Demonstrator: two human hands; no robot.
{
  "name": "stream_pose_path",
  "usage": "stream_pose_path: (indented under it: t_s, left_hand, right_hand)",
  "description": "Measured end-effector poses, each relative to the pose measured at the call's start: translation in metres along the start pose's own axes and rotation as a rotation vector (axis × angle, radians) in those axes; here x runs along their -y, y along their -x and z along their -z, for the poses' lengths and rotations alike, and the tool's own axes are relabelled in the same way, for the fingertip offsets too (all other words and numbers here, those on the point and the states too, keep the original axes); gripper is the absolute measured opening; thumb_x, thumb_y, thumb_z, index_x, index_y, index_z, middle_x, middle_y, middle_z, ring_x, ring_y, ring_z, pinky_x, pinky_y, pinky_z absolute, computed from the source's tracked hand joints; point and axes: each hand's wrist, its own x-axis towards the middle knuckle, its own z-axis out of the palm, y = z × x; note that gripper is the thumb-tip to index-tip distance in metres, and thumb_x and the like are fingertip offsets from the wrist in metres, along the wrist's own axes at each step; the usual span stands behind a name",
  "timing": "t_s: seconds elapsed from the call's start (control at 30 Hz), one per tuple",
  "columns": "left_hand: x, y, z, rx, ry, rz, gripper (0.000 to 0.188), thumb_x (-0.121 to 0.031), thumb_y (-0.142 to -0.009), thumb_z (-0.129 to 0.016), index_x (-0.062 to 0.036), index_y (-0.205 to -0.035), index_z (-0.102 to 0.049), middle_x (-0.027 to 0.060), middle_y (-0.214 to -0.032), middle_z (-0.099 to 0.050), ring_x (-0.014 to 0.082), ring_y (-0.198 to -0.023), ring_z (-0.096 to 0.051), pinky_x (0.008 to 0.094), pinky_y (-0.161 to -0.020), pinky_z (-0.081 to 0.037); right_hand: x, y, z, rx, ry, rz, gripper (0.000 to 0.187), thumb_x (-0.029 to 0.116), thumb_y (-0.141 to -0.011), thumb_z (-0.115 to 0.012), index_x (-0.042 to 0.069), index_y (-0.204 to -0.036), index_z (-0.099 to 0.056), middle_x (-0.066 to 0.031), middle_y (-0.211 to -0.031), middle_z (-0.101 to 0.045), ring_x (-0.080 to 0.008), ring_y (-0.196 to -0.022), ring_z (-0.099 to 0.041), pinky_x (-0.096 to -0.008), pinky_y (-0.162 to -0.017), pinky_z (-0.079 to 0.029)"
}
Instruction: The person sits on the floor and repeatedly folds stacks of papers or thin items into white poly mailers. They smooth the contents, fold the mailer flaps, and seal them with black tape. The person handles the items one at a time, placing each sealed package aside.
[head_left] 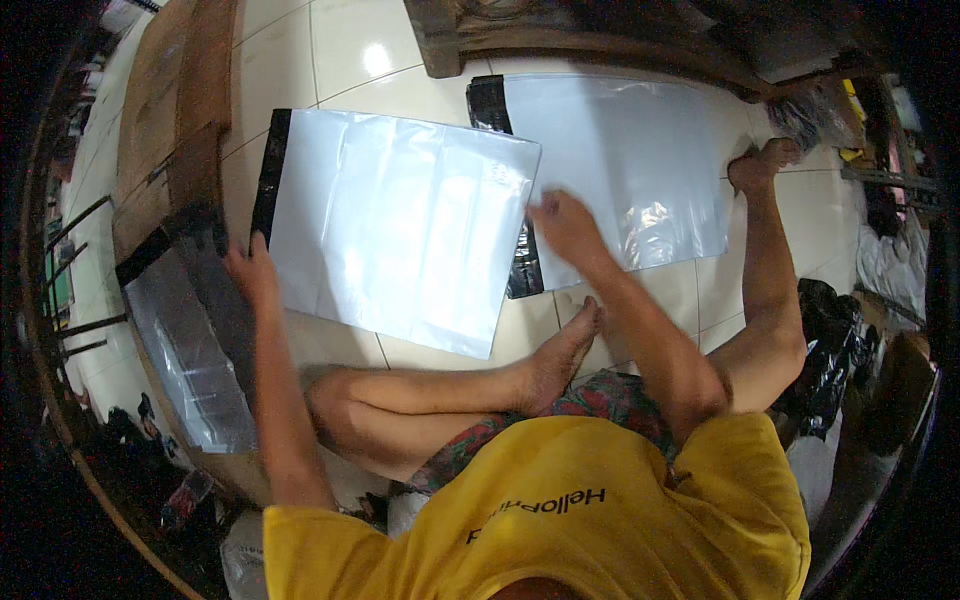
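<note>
A flat white plastic mailing bag with a black strip along its left edge lies before me, tilted slightly. My left hand is at the lower end of that strip, fingers closed on the bag's edge. On the opposite side, my right hand is closed in a pinch at the bag's right edge; its fingertips are slightly blurred. Behind and to the right, a stack of similar white bags with black strips rests on the tiles. The bag in my hands partly covers the stack's left side.
Brown cardboard runs along the left, with another grey-white plastic bag on it. A dark wooden furniture base stands at the back. Black plastic lies at right beside my bent leg. Pale floor tiles show between.
</note>
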Motion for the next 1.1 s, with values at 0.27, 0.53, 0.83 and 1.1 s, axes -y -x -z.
stream_pose_path:
  t_s: [0.27, 0.53, 0.83, 1.1]
  left_hand:
    - [-0.008, -0.118, -0.059, 0.491, -0.504, -0.052, 0.076, -0.054, -0.091, -0.059, 0.0043, -0.139, -0.053, 0.0303, -0.138, -0.055, 0.0436, -0.128, -0.053, 0.0483, -0.108, -0.042]
    - [-0.030, -0.109, -0.034, 0.547, -0.416, -0.100, 0.053, -0.038, -0.095, -0.058, 0.0073, -0.122, -0.063, 0.0253, -0.110, -0.070, 0.0385, -0.100, -0.069, 0.0452, -0.087, -0.052]
    - [-0.029, -0.103, -0.029, 0.535, -0.538, -0.142, 0.058, -0.038, -0.096, -0.058, 0.0077, -0.131, -0.057, 0.0284, -0.126, -0.063, 0.0414, -0.115, -0.063, 0.0481, -0.099, -0.048]
    - [-0.059, 0.019, -0.020, 0.287, -0.168, -0.671, 0.065, -0.028, -0.093, -0.066, 0.0100, -0.141, -0.045, 0.0311, -0.142, -0.048, 0.0454, -0.133, -0.045, 0.0504, -0.115, -0.035]
  right_hand:
    - [-0.011, 0.056, -0.084, -0.003, -0.168, -0.231, 0.040, 0.029, -0.090, -0.069, -0.007, -0.109, -0.062, -0.0221, -0.102, -0.070, -0.0307, -0.091, -0.068, -0.0398, -0.082, -0.053]
    - [0.005, 0.056, -0.082, -0.006, -0.095, -0.170, 0.038, 0.031, -0.090, -0.069, -0.006, -0.095, -0.059, -0.0230, -0.089, -0.065, -0.0361, -0.085, -0.065, -0.0451, -0.077, -0.049]
    - [0.001, 0.055, -0.082, -0.005, -0.010, -0.121, 0.038, 0.030, -0.091, -0.069, -0.006, -0.099, -0.060, -0.0232, -0.092, -0.064, -0.0390, -0.089, -0.064, -0.0471, -0.081, -0.050]
    - [0.028, 0.020, -0.027, -0.279, 0.471, 0.600, 0.029, 0.009, -0.086, -0.067, 0.001, -0.114, -0.065, -0.0158, -0.118, -0.060, -0.0338, -0.112, -0.056, -0.0452, -0.094, -0.047]
